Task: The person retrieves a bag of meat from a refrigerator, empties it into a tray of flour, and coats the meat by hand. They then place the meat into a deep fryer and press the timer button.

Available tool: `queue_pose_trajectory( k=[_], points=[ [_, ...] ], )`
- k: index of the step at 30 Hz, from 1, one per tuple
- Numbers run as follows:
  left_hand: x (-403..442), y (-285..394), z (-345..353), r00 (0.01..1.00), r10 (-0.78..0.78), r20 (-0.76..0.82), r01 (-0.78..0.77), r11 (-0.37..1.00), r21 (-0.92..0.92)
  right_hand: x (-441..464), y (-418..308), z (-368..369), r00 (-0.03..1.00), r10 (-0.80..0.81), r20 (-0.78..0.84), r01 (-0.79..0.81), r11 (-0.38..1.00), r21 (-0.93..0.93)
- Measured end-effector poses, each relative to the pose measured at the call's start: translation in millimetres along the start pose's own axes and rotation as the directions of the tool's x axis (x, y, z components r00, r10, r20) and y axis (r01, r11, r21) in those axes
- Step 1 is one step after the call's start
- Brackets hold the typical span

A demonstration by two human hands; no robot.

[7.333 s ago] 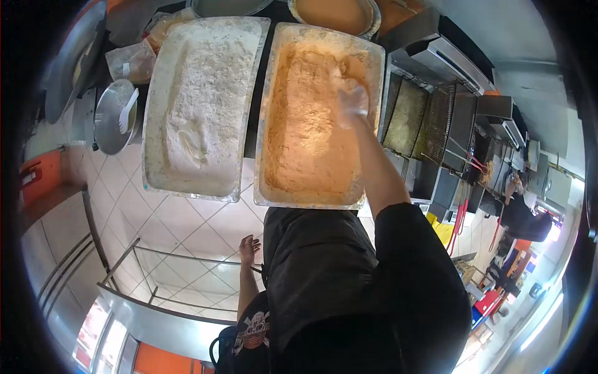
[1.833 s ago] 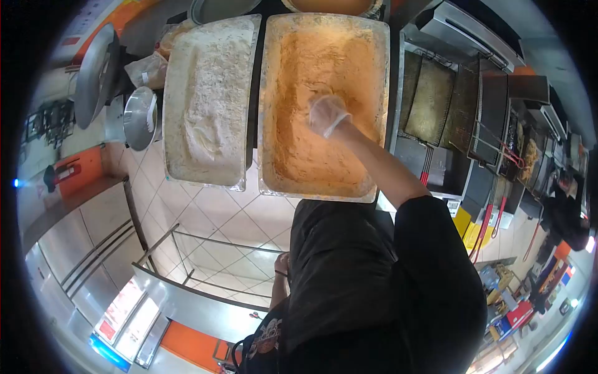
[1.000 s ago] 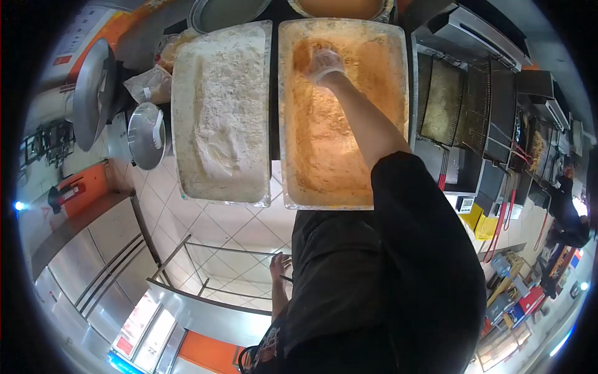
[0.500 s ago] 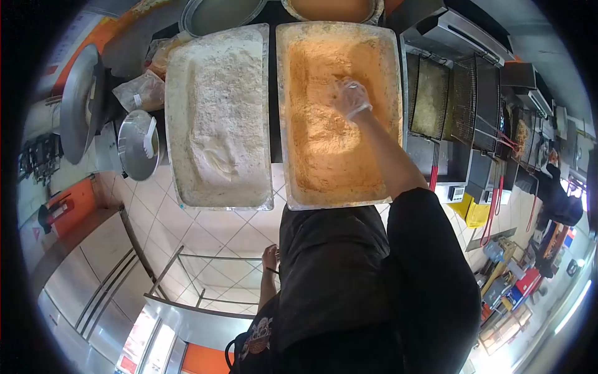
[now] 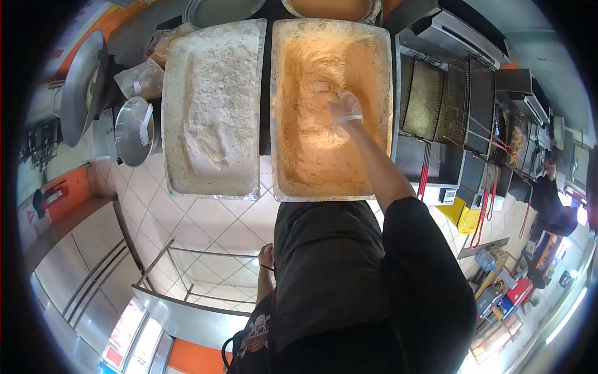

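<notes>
My right hand (image 5: 346,107), in a clear plastic glove, is inside a large tub (image 5: 279,181) of orange powder that looks like seasoned flour (image 5: 317,156). Its fingers look extended and touch the powder, though the tips are partly hidden. Just beyond them lies a small, pale, powder-coated piece (image 5: 321,86) whose kind I cannot make out. Bare and low by my side is my left hand (image 5: 266,256), beside the dark apron (image 5: 324,268); its fingers are partly hidden. To the left stands a second tub (image 5: 168,143) of white flour (image 5: 224,87).
Deep fryers with wire baskets (image 5: 458,100) and red-handled tools (image 5: 423,181) stand at the right. A metal bowl (image 5: 128,140) with a white utensil (image 5: 146,124) is at the left. Two round basins (image 5: 224,11) sit behind the tubs. A metal-framed counter (image 5: 187,311) is behind me at left.
My right hand has moved slightly toward me and left within the orange powder. The pale piece now shows beyond the fingers. My left hand stays low at my side.
</notes>
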State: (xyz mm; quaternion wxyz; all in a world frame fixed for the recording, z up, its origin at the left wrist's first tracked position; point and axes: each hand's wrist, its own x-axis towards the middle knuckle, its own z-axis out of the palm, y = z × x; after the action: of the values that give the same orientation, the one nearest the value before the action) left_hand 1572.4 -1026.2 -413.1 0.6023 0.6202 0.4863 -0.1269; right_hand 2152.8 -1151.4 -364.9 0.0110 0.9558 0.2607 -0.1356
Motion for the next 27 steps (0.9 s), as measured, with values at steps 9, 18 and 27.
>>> queue_pose_trajectory(
  k=[9,18,27],
  points=[
    [-31,83,30,0.972,-0.222,-0.072,0.21,0.968,-0.139,16,-25,-52,0.994,0.035,0.101,-0.045,0.995,0.093],
    [-14,-5,35,0.976,0.21,0.062,-0.218,0.911,0.349,-18,-17,-75,0.979,0.09,-0.182,0.042,0.787,0.615],
    [-24,69,53,0.958,-0.284,-0.038,0.273,0.944,-0.185,-38,-10,-54,0.965,0.051,-0.258,-0.014,0.99,0.142]
  ],
)
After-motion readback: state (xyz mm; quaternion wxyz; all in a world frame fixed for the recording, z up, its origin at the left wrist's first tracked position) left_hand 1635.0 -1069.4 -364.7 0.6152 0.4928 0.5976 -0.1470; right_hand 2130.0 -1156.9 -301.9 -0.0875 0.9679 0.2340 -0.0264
